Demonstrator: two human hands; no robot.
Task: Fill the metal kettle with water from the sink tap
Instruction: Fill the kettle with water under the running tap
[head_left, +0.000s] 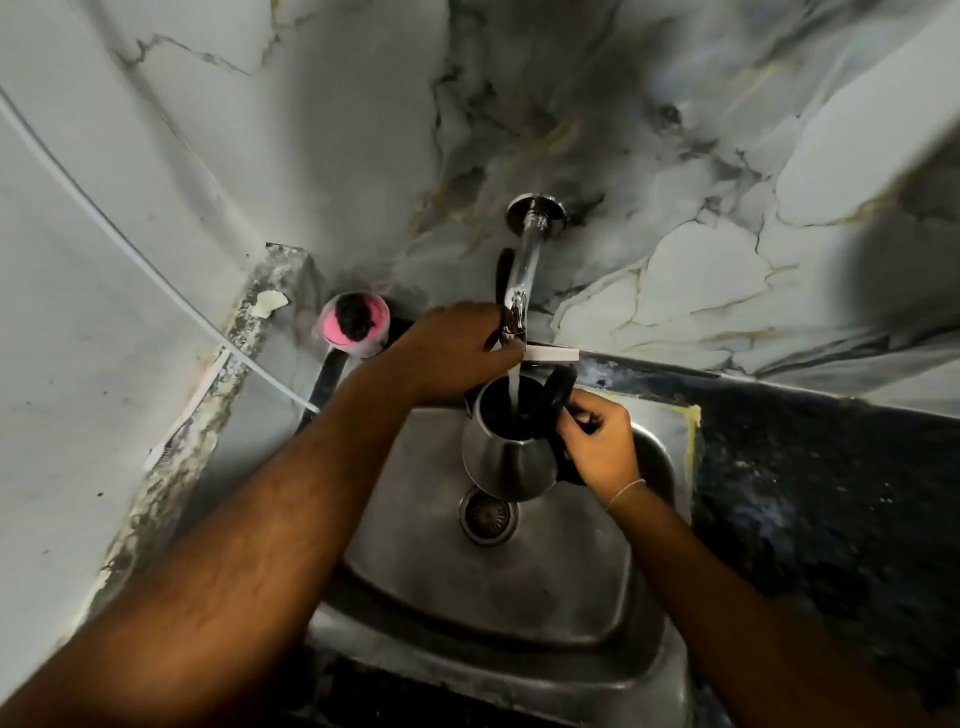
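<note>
A metal kettle (506, 457) with its black lid flipped open hangs over the steel sink (483, 587), above the drain (488, 517). My right hand (600, 444) grips its black handle on the right side. A chrome tap (524, 260) comes out of the marble wall, and a white stream of water (513, 382) runs from its spout into the kettle's mouth. My left hand (457, 348) is closed around the tap's handle at the spout end, just above the kettle.
A pink cup with a dark scrubber (353, 325) stands on the ledge left of the tap. A dark counter (821, 467) lies right of the sink. A white cable (130, 244) runs along the left wall. A white bar (550, 355) sits behind the kettle.
</note>
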